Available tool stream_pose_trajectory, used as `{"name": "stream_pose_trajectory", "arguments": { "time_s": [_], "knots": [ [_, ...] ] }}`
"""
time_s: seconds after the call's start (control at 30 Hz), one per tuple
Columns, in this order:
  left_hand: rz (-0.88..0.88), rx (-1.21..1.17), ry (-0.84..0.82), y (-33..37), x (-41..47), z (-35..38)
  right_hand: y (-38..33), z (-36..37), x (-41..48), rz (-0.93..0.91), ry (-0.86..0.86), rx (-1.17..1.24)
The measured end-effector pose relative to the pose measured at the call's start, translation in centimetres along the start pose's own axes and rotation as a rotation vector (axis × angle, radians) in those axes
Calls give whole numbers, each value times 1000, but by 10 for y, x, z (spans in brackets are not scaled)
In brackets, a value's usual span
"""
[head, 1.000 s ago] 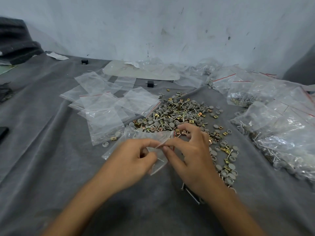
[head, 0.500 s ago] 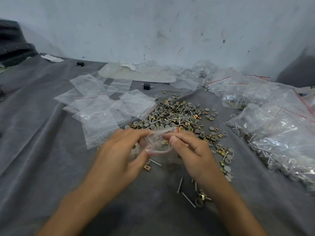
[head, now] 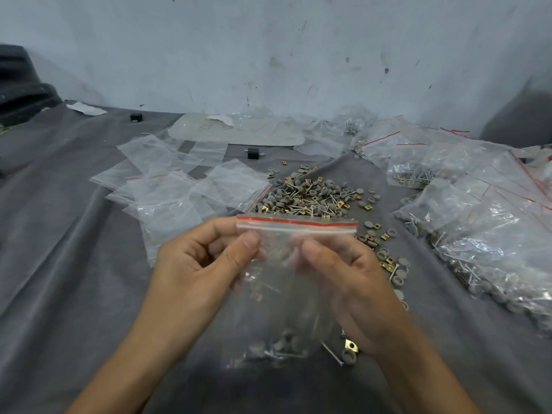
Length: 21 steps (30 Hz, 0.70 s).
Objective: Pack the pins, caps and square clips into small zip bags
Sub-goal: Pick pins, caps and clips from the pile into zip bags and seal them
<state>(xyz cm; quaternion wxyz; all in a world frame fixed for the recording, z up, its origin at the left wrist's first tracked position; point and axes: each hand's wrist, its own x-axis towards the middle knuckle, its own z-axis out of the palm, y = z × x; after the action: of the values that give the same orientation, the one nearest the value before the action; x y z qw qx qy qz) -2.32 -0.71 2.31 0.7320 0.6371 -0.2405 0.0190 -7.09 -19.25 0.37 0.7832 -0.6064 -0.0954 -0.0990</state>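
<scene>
Zip bag [head: 286,282] upright, pinched below red strip by left hand [head: 206,264] and right hand [head: 343,273]. Seal maybe incomplete; tilt could spill pins, caps.

I hold the bag [head: 283,294] at the centre, near me, between my left hand [head: 194,273] and right hand [head: 352,282], each pinching it just below its top edge. Caps [head: 280,345] sit in its bottom. Behind it the pile [head: 310,198] lies on the cloth [head: 59,264]. Empty bags [head: 167,189] lie left of the pile, filled bags [head: 478,228] right. A few strays [head: 349,349] lie near, by my right wrist.
</scene>
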Motion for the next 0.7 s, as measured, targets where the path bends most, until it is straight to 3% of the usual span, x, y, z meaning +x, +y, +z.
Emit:
{"name": "stream_pose_trajectory", "arguments": {
  "time_s": [0.1, 0.33, 0.43, 0.53, 0.7],
  "knots": [
    [-12, -2, 18, -3, 2, -1, -1, -3, -2, 37, 57, -21],
    [-2, 12, 78, -6, 3, -4, -8, -5, -3, 42, 7, -62],
    [33, 41, 73, -6, 2, -3, -13, -9, -2, -21, 82, -120],
    [52, 47, 18, -7, -2, 2, -20, -13, -1, -59, 124, -274],
    [59, 176, -114, -20, -9, 13, -27, -15, -7, -16, -47, -603]
  ]
}}
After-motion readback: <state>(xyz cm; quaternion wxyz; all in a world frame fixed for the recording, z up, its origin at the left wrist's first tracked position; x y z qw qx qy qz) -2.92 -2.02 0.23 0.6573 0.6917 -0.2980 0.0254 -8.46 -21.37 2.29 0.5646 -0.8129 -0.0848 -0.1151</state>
